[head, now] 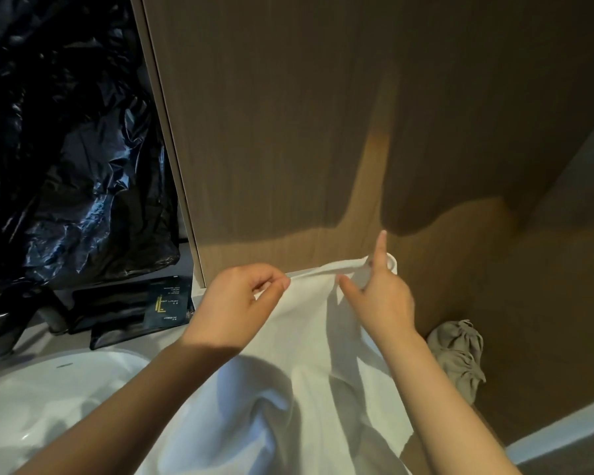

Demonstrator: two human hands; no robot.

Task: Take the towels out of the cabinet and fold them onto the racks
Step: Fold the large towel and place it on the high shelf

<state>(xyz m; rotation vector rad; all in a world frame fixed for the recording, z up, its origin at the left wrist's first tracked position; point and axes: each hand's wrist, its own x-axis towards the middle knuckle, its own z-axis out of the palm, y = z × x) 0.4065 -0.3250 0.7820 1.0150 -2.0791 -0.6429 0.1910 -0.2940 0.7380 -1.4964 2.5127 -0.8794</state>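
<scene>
Head view
Towel: a white towel [309, 358] hangs from the middle of the frame down to 6 o'clock, its top edge stretched level between the two hands and its lower part falling in loose folds.
Left hand: the left hand [244, 303], just left of centre, pinches the towel's top edge between thumb and forefinger.
Right hand: the right hand [386, 303], just right of centre, grips the towel's far corner, which loops round the base of a straight, upward-pointing forefinger; the thumb sticks out toward 9 o'clock.
Edges: a wood panel [323, 132] fills 12 to 3 o'clock, and its pale front edge runs from 11 o'clock down to the left hand. The towel's top edge lies close in front of it.
Open room: at 4 o'clock a crumpled grey cloth [456, 354] lies near the right forearm. At 7 o'clock the rim of a white basin [48, 382] sits under the left forearm.
Left side: a shiny black plastic bag [66, 159] fills 9 to 11 o'clock.
Writing: dark packets [141, 310] at 8 o'clock, between bag and basin, read "LIGHT LUXURY" in gold; the smaller print is too small to read.
</scene>
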